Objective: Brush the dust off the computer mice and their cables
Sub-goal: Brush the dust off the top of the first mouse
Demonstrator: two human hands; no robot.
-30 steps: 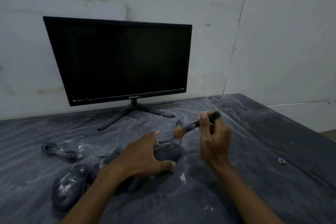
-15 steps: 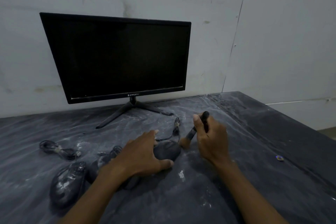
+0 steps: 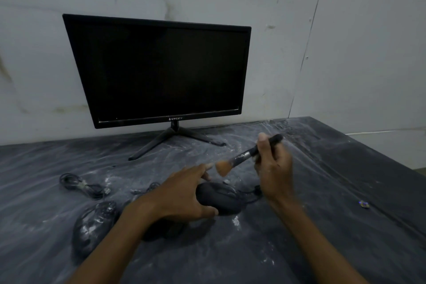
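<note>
Left hand: the left hand (image 3: 182, 193) grips the rear of a dark mouse (image 3: 220, 198), thumb curled along its near side and fingers over its far side, holding it down on the table (image 3: 322, 226).
Right hand: the right hand (image 3: 273, 168) is closed round the black handle of a brush (image 3: 247, 153), thumb on top of the handle.
Brush: tilted, handle end up and to the right, orange bristles down and to the left; the bristles hang in the air above the front of the held mouse, just beside the left fingertips, and look blurred.
Held mouse: lies in the middle of the table, its cable (image 3: 253, 193) trailing off to the right under the right hand.
Second mouse: another mouse (image 3: 92, 223), streaked with white dust, lies to the left beside the left forearm.
Coiled cable: a bundled cable (image 3: 80, 185) lies further back on the left, apart from both mice.
Table: dark, smeared with white dust.
Monitor: a black monitor (image 3: 161, 71), screen dark, stands on its stand at the back against a pale wall (image 3: 357, 53).
Small item: a tiny object (image 3: 364, 203) lies far right on the table; what it is cannot be told.
</note>
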